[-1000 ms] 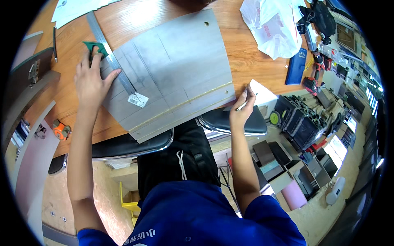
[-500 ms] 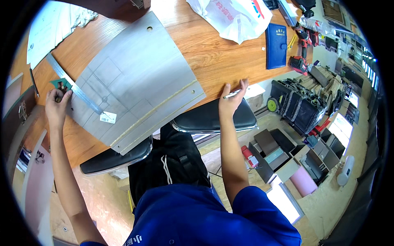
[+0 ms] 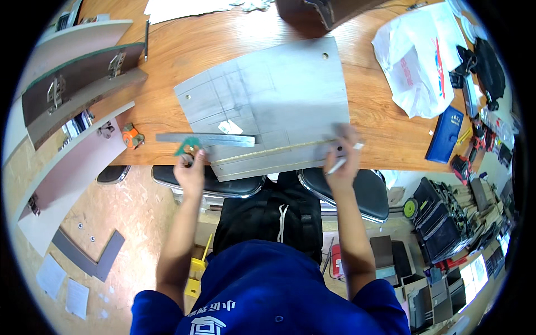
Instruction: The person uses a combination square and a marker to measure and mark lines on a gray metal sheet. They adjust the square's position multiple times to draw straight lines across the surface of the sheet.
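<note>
The square [image 3: 231, 140], in the closed left hand [image 3: 192, 174], is best kept flat; a pen [image 3: 336, 166] is gripped by the half-closed right hand [image 3: 348, 160].

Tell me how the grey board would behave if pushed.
Probably stiff: the grey board shows no clear sagging where it overhangs the table. Lying flat, it would likely slide, not roll. It might tip if pushed further over the near edge.

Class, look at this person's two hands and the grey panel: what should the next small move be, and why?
Probably, the left hand should steady the green handle against the left edge of the grey panel: its metal blade overlaps the panel and juts past that edge, while the right hand, blurred, holds a slim pen-like stick away from the blade.
</note>
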`<state>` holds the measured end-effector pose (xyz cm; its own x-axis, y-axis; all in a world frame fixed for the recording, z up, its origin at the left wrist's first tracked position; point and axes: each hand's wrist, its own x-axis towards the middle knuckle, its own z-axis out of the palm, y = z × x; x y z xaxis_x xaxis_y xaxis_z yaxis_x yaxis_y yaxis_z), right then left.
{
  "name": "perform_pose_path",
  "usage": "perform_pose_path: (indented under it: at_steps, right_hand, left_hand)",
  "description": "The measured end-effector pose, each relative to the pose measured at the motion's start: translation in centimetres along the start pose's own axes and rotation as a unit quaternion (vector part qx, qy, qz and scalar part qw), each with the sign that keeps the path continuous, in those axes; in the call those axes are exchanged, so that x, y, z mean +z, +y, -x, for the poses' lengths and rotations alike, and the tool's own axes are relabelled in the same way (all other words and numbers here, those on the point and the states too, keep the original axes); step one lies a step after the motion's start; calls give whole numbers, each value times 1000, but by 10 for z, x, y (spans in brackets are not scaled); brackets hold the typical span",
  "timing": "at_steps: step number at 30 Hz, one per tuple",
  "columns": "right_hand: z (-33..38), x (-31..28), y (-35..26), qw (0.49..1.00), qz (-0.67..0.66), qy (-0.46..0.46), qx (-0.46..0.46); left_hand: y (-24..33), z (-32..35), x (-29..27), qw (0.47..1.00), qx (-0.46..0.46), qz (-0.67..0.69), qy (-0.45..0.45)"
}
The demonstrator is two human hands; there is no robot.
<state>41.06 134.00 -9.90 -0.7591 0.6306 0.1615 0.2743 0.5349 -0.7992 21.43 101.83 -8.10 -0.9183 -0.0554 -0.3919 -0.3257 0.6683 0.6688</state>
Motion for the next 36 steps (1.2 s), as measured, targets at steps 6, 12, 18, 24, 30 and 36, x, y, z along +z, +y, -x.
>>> perform_pose_path:
  at_steps: [6, 12, 18, 24, 30, 36]
  right_hand:
    - [-6, 98, -44, 948, -67, -280, -136]
    - [-20, 132, -56, 933, 10, -308, -187]
    - [-21, 140, -55, 926, 49, -317, -198]
    - [-16, 144, -57, 930, 78, -301, -194]
    - [-16, 147, -59, 928, 95, -307, -190]
    - [-19, 148, -64, 917, 103, -332, -194]
  left_hand:
    - [-19, 27, 34, 988, -72, 95, 101]
    - [-20, 18, 43, 986, -101, 86, 99]
    - [-17, 1, 32, 991, -52, 99, 73]
    - [-12, -9, 12, 995, -96, 30, -5]
    - [-13, -15, 0, 998, -45, 3, -51]
    - [-8, -22, -8, 997, -51, -10, -61]
